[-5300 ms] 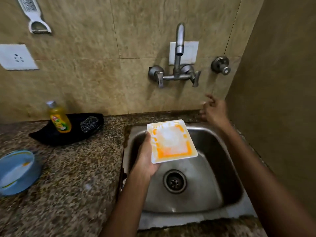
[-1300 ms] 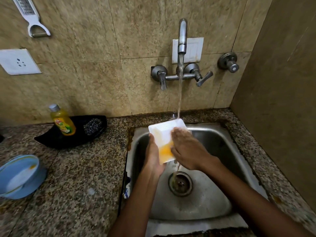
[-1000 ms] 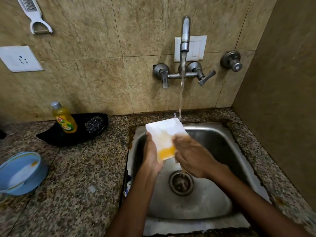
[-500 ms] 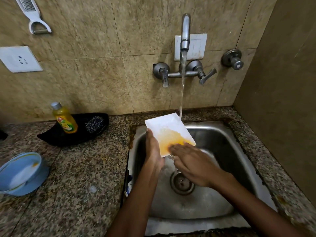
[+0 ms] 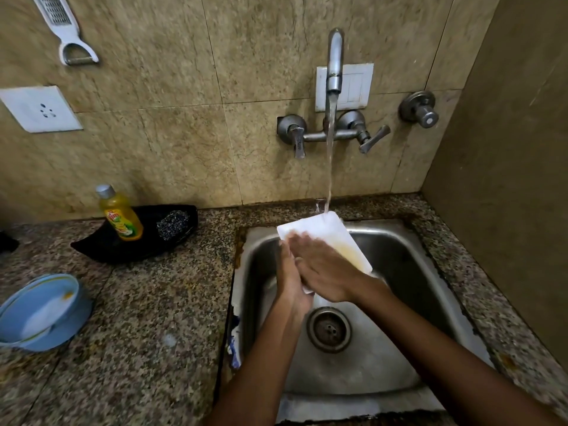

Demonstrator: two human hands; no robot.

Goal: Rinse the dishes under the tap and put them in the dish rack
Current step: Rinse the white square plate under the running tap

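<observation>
Rinsing: over the sink [image 5: 399,241], my left hand [image 5: 290,281] grips the plate [image 5: 319,230] while right hand [image 5: 325,269], fingers straight and together, rubs it under the tap [image 5: 334,66]. Orange residue remains; next, I judge, more rubbing.

White plate [image 5: 325,233] under running tap [image 5: 334,66], both hands on it

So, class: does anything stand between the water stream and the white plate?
Nothing visible does. The stream lands on the white plate's far edge; the right hand rubs lower down, the left hand grips its left edge.
</observation>
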